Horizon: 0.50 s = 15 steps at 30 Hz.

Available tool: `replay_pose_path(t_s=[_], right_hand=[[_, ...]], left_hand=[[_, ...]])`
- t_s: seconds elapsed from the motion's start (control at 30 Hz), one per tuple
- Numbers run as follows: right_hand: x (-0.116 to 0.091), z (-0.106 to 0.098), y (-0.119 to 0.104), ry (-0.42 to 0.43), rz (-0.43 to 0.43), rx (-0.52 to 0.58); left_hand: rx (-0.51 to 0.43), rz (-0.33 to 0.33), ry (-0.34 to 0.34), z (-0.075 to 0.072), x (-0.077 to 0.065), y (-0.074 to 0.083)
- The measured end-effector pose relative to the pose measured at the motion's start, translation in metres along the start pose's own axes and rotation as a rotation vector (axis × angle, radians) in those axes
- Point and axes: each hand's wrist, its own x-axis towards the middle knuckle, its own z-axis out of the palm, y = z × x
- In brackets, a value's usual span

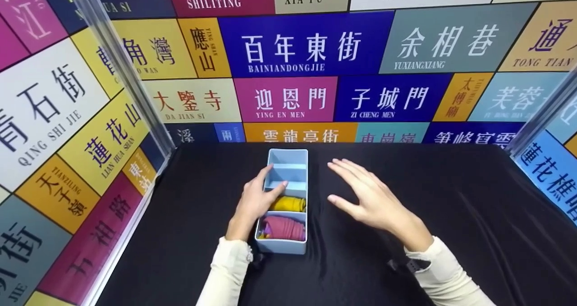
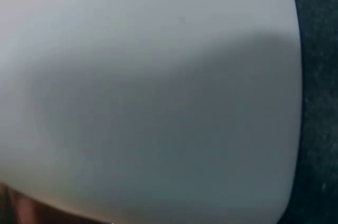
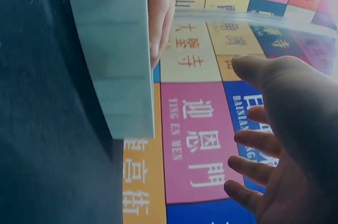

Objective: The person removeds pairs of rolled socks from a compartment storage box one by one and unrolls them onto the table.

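Note:
A narrow light-blue divided storage box (image 1: 281,246) stands on the black cloth, its long side running away from me. My left hand (image 1: 254,200) grips its left side, the thumb reaching over the rim above the inside; the other fingertips are partly hidden. Rolled yellow fabric (image 1: 290,204) and rolled dark pink fabric (image 1: 284,228) fill the two near compartments; bare bottoms show in the two far ones. To the right of the box, my right hand (image 1: 367,195) hovers apart from it, fingers extended, holding nothing. A pale, blurred surface (image 2: 158,102) fills most of the left wrist view.
Black cloth (image 1: 351,270) covers the table, with folds to the right. Behind it and on both sides rise panels (image 1: 306,44) of coloured sign blocks. Clear upright edges (image 1: 130,80) stand at the left and right corners.

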Motion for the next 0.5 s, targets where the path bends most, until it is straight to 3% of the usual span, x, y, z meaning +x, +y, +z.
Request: replay_pose_path(t_s=[0.5], right_hand=[[0.003,0.016,-0.033,0.012,-0.121,0.05]], left_hand=[[-0.047,0.036,0.056,0.003,-0.003,-0.004]])
